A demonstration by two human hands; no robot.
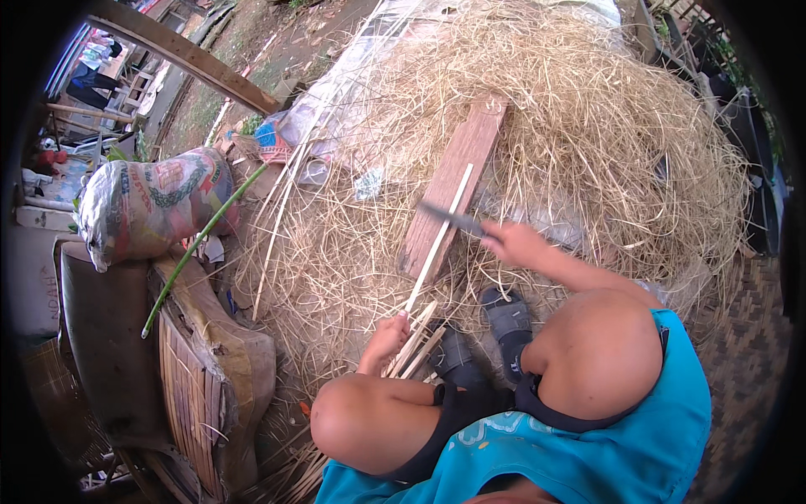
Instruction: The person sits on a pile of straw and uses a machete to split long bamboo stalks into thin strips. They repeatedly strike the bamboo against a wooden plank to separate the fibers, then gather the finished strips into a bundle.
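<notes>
A long reddish wooden board [468, 143] lies slanted on the ground in front of me. Along it rests a pale, narrow bamboo strip [436, 244], its lower end pinched in my left hand [388, 338] near my left knee. My right hand [512, 244] is closed round the handle of a knife [447, 216]. The dark blade crosses over the strip and the board, pointing left; whether it touches the strip I cannot tell. Several more split bamboo strips [413, 351] lie beside my left hand, between it and my sandals.
A big heap of thin shavings [571, 109] spreads beyond and right of the board. On the left are a stuffed sack [155, 202], a green bamboo pole [200, 239] and a bundle of slats [189, 378]. A woven mat [743, 353] lies at the right. My sandals [508, 323] stand near the board.
</notes>
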